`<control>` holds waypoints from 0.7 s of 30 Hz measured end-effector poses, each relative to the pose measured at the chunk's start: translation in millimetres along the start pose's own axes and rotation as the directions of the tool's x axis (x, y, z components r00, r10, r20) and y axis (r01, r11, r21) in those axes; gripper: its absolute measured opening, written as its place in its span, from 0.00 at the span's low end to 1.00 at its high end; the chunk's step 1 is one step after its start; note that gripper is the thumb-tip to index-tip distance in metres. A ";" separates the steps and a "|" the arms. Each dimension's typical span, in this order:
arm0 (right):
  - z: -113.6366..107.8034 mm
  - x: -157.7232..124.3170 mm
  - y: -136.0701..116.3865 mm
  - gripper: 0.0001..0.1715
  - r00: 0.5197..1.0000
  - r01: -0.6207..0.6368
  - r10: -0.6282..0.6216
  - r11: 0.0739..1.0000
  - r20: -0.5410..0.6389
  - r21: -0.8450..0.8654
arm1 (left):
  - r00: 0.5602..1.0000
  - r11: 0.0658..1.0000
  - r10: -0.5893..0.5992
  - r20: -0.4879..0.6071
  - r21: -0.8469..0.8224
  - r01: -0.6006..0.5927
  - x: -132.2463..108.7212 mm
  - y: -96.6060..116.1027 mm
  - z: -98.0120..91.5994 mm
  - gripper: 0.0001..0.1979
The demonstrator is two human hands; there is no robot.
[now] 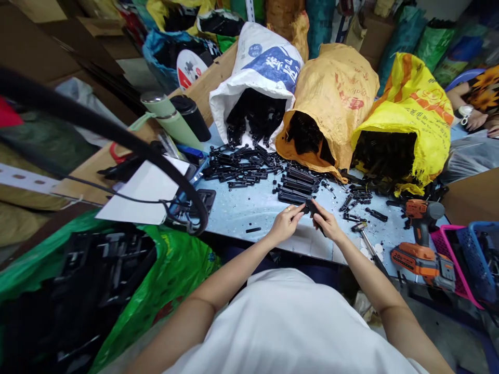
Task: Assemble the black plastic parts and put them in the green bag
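Over the front of the blue work table, my left hand [287, 222] and my right hand [326, 221] meet at a small black plastic part [311, 206]. The fingers of my right hand are wrapped round its body. My left thumb and fingers pinch at its left end; whether they hold a second piece is too small to tell. Just behind the hands lies a row of long black parts [297, 186]. A heap of short black linked pieces [241, 165] spreads to the left. One thin black strip [253, 229] rests near the table edge.
White [268, 57], orange [335, 78] and yellow sacks [421, 109] of black parts lie open at the back. On the right are a hammer [368, 241], a cordless drill [419, 244] and a pink basket [456, 259]. A green bag [175, 254] stands at left; a black cable [128, 140] crosses above.
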State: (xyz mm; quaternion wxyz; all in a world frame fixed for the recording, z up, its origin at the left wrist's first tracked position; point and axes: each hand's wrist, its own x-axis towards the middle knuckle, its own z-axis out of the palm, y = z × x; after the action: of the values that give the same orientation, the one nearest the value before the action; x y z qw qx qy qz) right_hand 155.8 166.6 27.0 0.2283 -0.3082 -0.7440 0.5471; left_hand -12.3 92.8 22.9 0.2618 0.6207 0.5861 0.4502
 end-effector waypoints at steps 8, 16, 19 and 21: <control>-6.6 0.1 -15.4 0.34 0.997 -0.030 0.029 0.999 0.065 0.011 | 0.997 0.998 0.050 -0.053 0.027 -0.048 1.6 8.1 -7.2 0.16; 5.1 0.6 -16.6 0.34 1.000 0.029 -0.029 0.999 -0.001 -0.032 | 0.963 0.997 0.032 -0.267 0.070 -0.013 1.0 22.9 8.5 0.17; 22.3 -0.7 -15.3 0.34 0.991 0.074 -0.074 0.997 -0.109 -0.007 | 0.888 0.998 0.056 -0.456 0.029 -0.047 1.3 30.6 20.4 0.19; 26.7 -2.9 -16.5 0.34 0.988 0.096 -0.098 0.995 -0.121 -0.021 | 0.881 0.995 0.090 -0.464 0.010 -0.096 1.4 30.8 21.0 0.19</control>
State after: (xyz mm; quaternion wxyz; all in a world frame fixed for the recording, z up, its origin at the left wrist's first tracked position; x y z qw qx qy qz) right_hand 136.4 143.1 34.9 0.2973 -0.3061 -0.7469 0.5099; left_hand 20.8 92.9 39.9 0.0966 0.5208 0.5982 0.6013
